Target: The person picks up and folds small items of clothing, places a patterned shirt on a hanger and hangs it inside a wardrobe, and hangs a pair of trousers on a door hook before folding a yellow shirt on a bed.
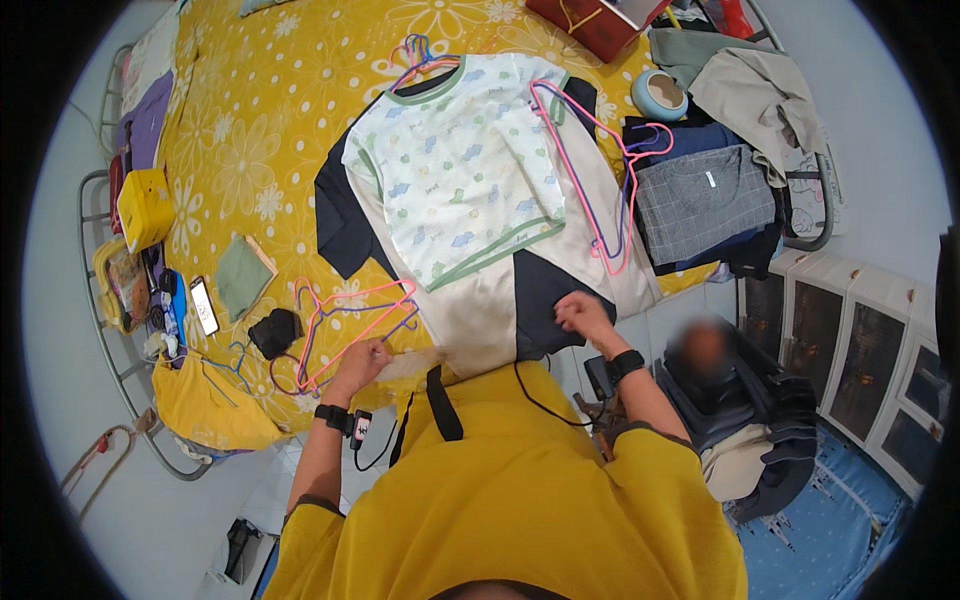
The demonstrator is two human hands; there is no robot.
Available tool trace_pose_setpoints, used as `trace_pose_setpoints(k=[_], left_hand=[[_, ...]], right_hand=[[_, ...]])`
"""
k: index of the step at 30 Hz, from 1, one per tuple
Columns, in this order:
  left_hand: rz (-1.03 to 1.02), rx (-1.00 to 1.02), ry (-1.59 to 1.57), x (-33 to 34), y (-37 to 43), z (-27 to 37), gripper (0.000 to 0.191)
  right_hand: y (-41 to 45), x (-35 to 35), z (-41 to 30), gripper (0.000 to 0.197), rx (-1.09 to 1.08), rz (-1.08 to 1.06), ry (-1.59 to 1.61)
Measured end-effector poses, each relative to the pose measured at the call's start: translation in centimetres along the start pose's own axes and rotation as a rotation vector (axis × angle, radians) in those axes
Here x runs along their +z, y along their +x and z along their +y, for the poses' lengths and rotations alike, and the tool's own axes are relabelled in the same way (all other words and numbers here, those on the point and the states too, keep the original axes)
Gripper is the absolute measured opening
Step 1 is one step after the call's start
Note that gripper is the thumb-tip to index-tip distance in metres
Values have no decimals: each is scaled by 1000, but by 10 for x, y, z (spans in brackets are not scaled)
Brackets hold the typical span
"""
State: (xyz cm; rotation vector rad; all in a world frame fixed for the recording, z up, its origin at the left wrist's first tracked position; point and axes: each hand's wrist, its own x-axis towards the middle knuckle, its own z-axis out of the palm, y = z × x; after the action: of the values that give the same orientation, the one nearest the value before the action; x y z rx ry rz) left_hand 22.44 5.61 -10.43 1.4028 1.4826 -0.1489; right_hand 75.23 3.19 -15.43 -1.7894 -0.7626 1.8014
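Observation:
A small white T-shirt with green trim and a blue and green print lies flat on a larger black and beige shirt. My right hand, fingers curled, is over the black lower panel; whether it pinches the cloth is unclear. My left hand is beside pink and purple hangers at the shirt's left; contact with them cannot be told. Another pink and purple hanger pair overlaps the shirts' right side. Several hanger hooks show above the collars.
Folded clothes are stacked at right, below a light-blue bowl. Left on the yellow floral bedsheet are a phone, green cloth and black cloth. Dark clothing with a blurred patch stands lower right, near white cabinets.

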Motion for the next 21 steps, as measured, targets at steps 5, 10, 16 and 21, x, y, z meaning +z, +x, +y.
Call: trace_pose_setpoints(k=[5,10,16,21], left_hand=[[146,0,5,12,-3,-50,13],[274,115,-16,5,-8,-55,12],[346,141,-31,-3,-23,-68,13],[275,-29,18,-6,-35,-104,15]], right_hand=[[12,-30,12,54,-310,474,-745],[27,-23,24,58,-233,378,-684],[37,1,9,23,-180,235,-487],[28,48,-10,13,34,-11,-286]])
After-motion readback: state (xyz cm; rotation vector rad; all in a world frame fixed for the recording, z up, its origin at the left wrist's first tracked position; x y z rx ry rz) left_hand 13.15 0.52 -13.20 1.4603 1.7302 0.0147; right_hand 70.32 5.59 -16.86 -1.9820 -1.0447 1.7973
